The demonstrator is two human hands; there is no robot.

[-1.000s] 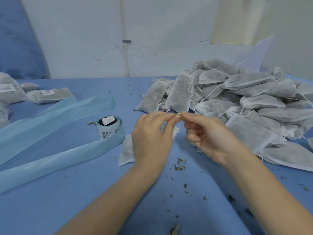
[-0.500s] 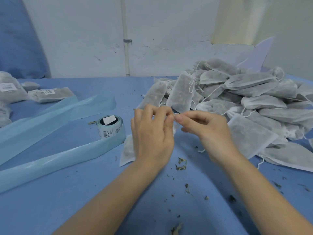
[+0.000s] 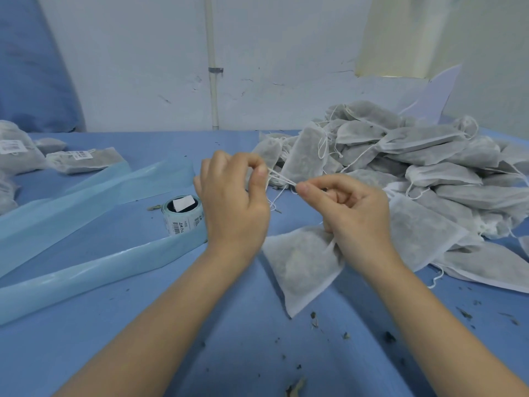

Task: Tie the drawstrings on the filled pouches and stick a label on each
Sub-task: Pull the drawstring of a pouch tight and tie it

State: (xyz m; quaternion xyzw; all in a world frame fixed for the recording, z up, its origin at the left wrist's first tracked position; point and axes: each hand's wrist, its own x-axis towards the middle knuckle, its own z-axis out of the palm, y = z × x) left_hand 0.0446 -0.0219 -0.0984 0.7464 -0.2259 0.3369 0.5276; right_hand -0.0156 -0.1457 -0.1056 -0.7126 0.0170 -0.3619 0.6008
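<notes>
The pouch (image 3: 300,265) lies on the worktop (image 3: 143,325) under the right hand (image 3: 352,213). Both the left hand (image 3: 232,204) and the right pinch its drawstring (image 3: 282,179). Soft, light, probably limp fabric; thin cord is best held near the neck.

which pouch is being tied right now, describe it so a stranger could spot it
Start at the big pile of pouches at the table's right, then come toward the camera. The pouch lies alone on the blue cloth, neck under the right hand. Only its drawstring is stretched to the left hand.
</notes>
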